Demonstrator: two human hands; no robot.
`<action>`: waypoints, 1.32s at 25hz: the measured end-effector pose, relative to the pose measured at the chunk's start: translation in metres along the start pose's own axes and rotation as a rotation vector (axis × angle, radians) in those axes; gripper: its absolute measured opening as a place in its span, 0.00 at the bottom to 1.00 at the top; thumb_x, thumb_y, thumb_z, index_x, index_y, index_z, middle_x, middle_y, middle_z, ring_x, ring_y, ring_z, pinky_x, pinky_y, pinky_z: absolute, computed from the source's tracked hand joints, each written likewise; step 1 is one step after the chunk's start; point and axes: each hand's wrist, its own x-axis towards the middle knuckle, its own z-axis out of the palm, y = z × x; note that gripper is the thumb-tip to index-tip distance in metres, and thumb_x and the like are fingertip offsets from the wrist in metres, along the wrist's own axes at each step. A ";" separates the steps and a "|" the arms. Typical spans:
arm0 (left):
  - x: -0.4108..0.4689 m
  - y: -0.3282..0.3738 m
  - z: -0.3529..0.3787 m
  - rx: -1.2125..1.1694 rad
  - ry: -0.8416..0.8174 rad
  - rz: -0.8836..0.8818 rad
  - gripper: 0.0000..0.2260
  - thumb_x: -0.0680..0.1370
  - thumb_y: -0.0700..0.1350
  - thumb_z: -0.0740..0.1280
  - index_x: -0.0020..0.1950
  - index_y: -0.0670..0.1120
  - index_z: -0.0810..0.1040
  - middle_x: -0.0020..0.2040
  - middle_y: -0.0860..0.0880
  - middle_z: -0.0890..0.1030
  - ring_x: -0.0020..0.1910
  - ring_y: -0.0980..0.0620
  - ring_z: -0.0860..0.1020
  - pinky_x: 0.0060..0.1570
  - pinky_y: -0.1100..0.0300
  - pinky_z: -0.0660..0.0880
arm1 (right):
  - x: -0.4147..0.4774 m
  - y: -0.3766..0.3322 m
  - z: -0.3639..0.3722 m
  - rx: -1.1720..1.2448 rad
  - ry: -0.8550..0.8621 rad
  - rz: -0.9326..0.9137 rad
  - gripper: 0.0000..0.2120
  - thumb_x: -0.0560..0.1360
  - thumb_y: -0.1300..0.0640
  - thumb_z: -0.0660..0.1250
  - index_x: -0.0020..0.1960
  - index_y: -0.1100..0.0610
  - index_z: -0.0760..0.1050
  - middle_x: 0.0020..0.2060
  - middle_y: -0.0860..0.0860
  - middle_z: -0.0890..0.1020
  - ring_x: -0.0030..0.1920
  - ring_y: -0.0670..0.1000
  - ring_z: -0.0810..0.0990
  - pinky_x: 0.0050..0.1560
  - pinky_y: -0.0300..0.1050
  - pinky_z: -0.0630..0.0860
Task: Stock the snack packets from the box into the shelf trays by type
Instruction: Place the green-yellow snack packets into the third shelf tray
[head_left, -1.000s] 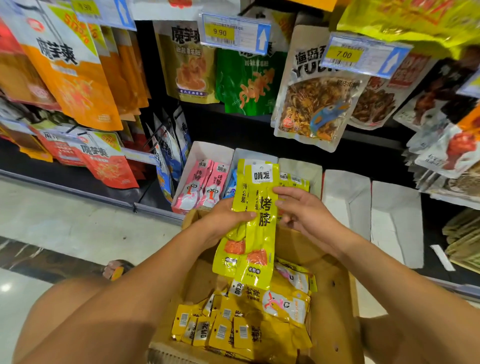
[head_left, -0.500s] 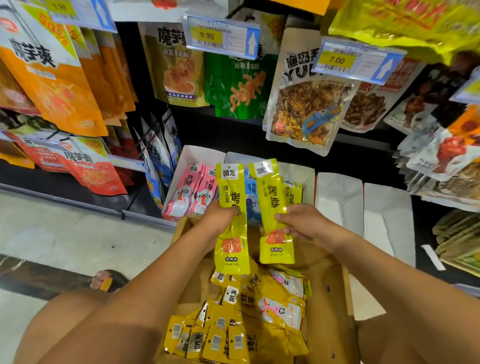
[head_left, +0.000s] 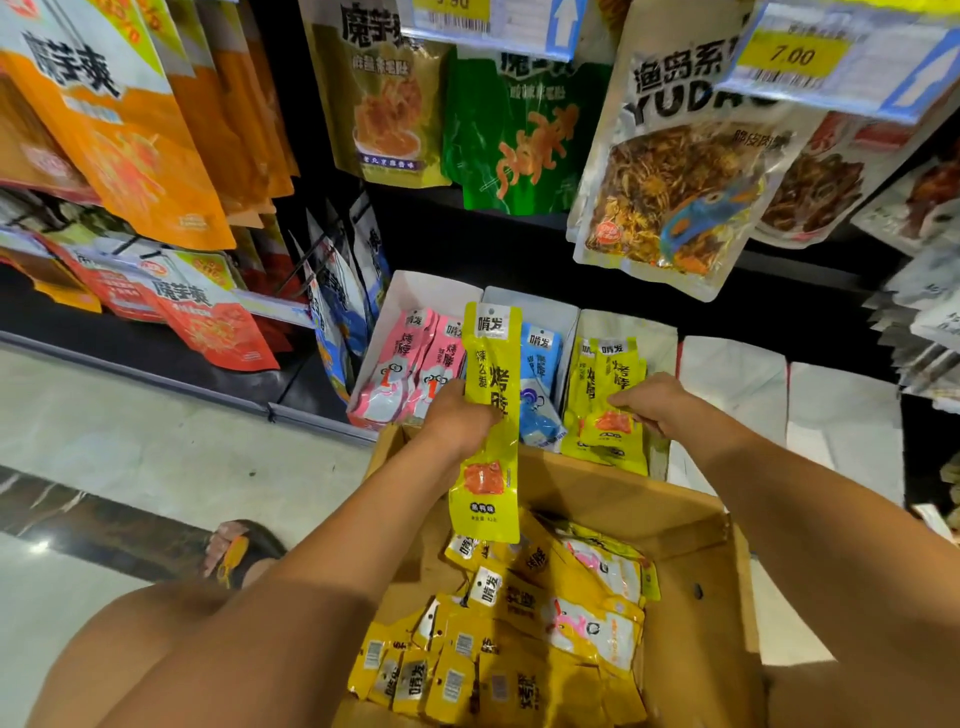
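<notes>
Right hand (head_left: 649, 408) has carried its yellow packet (head_left: 615, 384) forward into the tray (head_left: 658, 340) ahead of it, with fingers pinching it among matching packets. Left hand (head_left: 457, 418) grips a second packet (head_left: 491, 364) upright above the cardboard box (head_left: 691, 525). Loose packets (head_left: 519, 649) lie in the box below both hands.

Near the middle of the view the left hand (head_left: 457, 415) grips a long yellow packet (head_left: 489, 483) upright above the cardboard box (head_left: 691, 571), which lies toward 5 o'clock and holds a heap of loose yellow packets (head_left: 519, 654). At 3 o'clock of it the right hand (head_left: 654, 405) pinches a second yellow packet (head_left: 617, 371) standing among its kind in a white shelf tray (head_left: 658, 340). At 9 o'clock of that tray stand blue packets (head_left: 540, 384), then pink packets (head_left: 410, 364), each in their own tray.
</notes>
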 end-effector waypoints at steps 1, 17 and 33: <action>0.001 0.000 -0.001 -0.001 0.003 -0.001 0.13 0.79 0.33 0.68 0.61 0.46 0.76 0.50 0.46 0.83 0.47 0.45 0.83 0.46 0.51 0.81 | 0.006 -0.001 0.010 -0.023 0.009 -0.009 0.17 0.74 0.56 0.75 0.35 0.58 0.68 0.25 0.55 0.69 0.21 0.50 0.64 0.24 0.38 0.62; 0.005 -0.004 0.003 0.012 -0.042 -0.013 0.22 0.77 0.43 0.72 0.70 0.48 0.75 0.63 0.46 0.82 0.57 0.43 0.83 0.58 0.43 0.81 | 0.000 0.015 0.027 -0.200 -0.092 -0.268 0.35 0.72 0.53 0.78 0.74 0.54 0.67 0.66 0.57 0.78 0.53 0.57 0.82 0.45 0.48 0.79; 0.004 -0.014 0.031 -0.069 -0.154 -0.002 0.18 0.82 0.34 0.57 0.52 0.50 0.84 0.53 0.43 0.87 0.52 0.40 0.84 0.58 0.40 0.80 | -0.134 -0.019 0.058 0.413 -0.312 -0.215 0.06 0.78 0.55 0.71 0.54 0.54 0.81 0.49 0.56 0.86 0.53 0.58 0.84 0.59 0.63 0.79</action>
